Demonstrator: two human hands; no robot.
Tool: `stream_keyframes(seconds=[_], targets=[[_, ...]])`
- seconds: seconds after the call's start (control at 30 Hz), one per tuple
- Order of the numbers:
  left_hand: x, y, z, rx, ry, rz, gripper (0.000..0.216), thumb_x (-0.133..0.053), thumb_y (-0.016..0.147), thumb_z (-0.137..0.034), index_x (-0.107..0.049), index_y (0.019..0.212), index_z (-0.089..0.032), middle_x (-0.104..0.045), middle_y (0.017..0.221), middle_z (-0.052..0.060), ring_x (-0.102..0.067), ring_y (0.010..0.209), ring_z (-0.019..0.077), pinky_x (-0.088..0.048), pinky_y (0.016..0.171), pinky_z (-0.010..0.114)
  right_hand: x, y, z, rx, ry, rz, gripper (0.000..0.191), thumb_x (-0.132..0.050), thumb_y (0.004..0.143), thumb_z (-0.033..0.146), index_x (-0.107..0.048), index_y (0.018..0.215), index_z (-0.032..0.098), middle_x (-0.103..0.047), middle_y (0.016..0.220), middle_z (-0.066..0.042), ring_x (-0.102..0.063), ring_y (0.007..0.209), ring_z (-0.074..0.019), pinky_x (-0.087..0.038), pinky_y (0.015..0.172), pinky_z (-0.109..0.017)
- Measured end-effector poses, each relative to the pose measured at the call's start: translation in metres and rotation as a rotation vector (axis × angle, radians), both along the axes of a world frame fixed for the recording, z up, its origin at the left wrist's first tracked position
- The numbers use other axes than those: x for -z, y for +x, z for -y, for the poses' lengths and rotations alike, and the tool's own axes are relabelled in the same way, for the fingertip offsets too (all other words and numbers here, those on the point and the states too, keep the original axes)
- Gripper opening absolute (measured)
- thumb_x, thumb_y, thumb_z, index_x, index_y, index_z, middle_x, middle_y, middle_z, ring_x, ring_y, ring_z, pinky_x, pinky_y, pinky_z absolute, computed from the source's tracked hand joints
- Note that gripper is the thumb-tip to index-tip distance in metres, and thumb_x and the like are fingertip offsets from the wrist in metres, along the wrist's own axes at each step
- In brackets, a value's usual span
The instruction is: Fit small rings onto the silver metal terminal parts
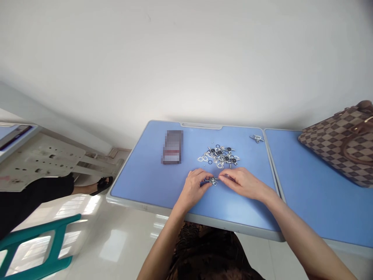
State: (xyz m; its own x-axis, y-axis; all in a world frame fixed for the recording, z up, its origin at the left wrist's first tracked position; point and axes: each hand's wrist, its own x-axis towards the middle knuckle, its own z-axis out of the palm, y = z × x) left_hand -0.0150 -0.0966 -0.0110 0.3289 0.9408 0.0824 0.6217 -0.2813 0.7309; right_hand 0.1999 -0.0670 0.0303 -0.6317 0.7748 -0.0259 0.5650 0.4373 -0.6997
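A small metal fitting (213, 180) with a round centre and thin side stems sits low over the blue table, pinched between the thumb and fingers of my left hand (194, 187). Just right of it, my right hand (243, 182) has its fingertips closed, and a small metal piece (229, 177) shows at them; its exact kind is too small to tell. Beyond both hands lies a loose pile of metal parts (220, 152), several with black round centres. Among them are flat plates with holes (202, 158) and black rubber rings (210, 162).
One metal assembly (257, 138) lies apart near the table's right seam. A blurred dark packet (172, 147) is at the left. On the adjoining table stands a checkered handbag (344, 144). A green stool (55, 249) and a person's foot (101, 184) are at left.
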Motion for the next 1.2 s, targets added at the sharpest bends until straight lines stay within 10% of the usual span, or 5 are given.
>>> stream_keyframes(seconds=[0.37,0.77,1.2], targets=[[0.012,0.014,-0.006,-0.184,0.075,-0.113,0.011,-0.066,0.082,-0.023,-0.062,0.092,-0.021,-0.064,0.077,-0.002,-0.059,0.072,0.0146,-0.04,0.07,0.029,0.004,0.006,-0.004,-0.071,0.057,0.033,0.025,-0.046,0.093,0.025,-0.069,0.104,0.025,-0.055,0.056,0.005,-0.044,0.048,-0.0099,-0.032,0.051,-0.023],[0.011,0.015,-0.004,-0.204,0.081,-0.116,0.01,-0.063,0.08,-0.016,-0.061,0.089,-0.021,-0.062,0.074,-0.003,-0.057,0.07,0.0132,-0.041,0.07,0.028,0.009,-0.013,0.017,-0.2,0.488,0.537,0.033,-0.049,0.087,0.012,-0.062,0.118,0.017,-0.068,0.073,-0.007,-0.06,0.058,-0.0184,-0.028,0.052,-0.031],[0.002,0.009,0.001,-0.125,0.09,-0.092,0.025,-0.062,0.083,-0.018,-0.06,0.108,-0.025,-0.064,0.094,0.0,-0.058,0.076,0.015,-0.042,0.076,0.031,0.005,0.011,-0.004,-0.008,0.371,0.268,0.032,-0.044,0.091,0.014,-0.066,0.113,0.021,-0.073,0.089,-0.006,-0.066,0.075,-0.0192,-0.043,0.065,-0.028]])
